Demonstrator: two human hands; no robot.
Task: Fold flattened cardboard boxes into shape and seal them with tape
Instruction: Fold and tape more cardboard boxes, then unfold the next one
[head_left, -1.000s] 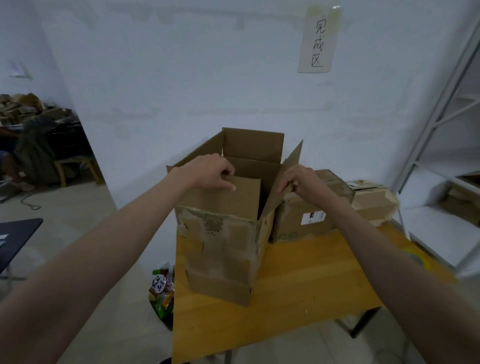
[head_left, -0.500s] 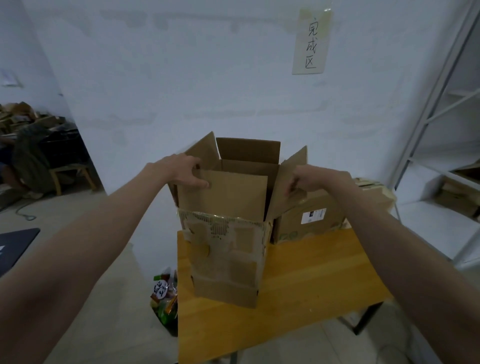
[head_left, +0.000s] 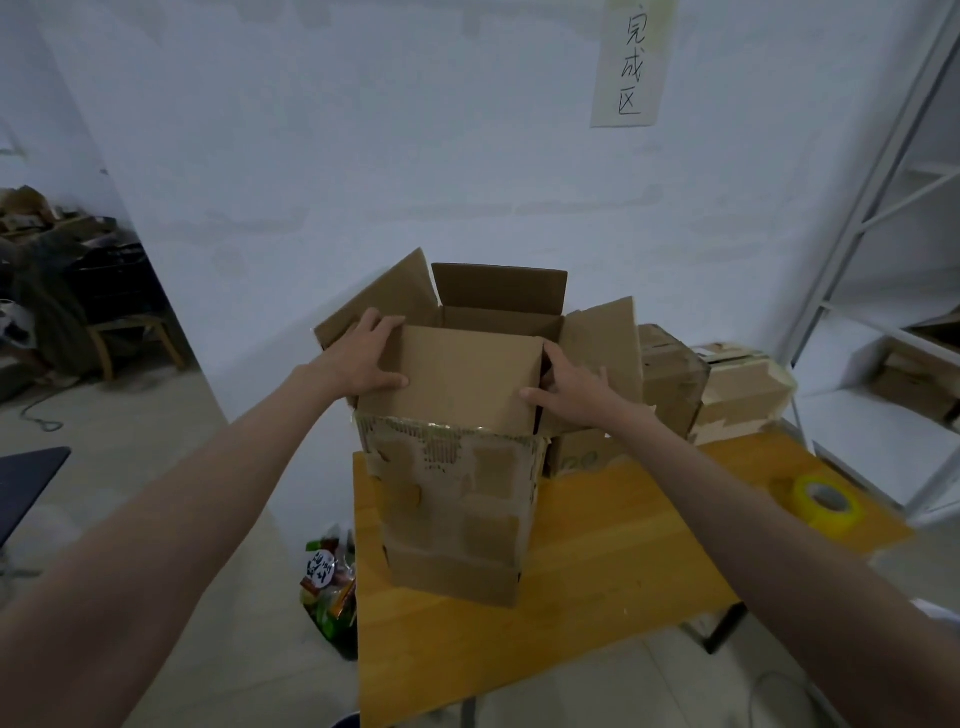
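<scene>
Both hands have shifted onto the near flap (head_left: 457, 379) of the box (head_left: 452, 499), which stands at the table's (head_left: 613, 561) 9 o'clock edge. The left hand (head_left: 363, 358) and right hand (head_left: 571, 389) each grip a flap edge, so closing is underway. The box floor is hidden. Tape (head_left: 827, 503) waits at 3 o'clock.

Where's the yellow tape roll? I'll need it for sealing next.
The yellow tape roll lies flat near the right edge of the wooden table, right of the open box, untouched.
</scene>
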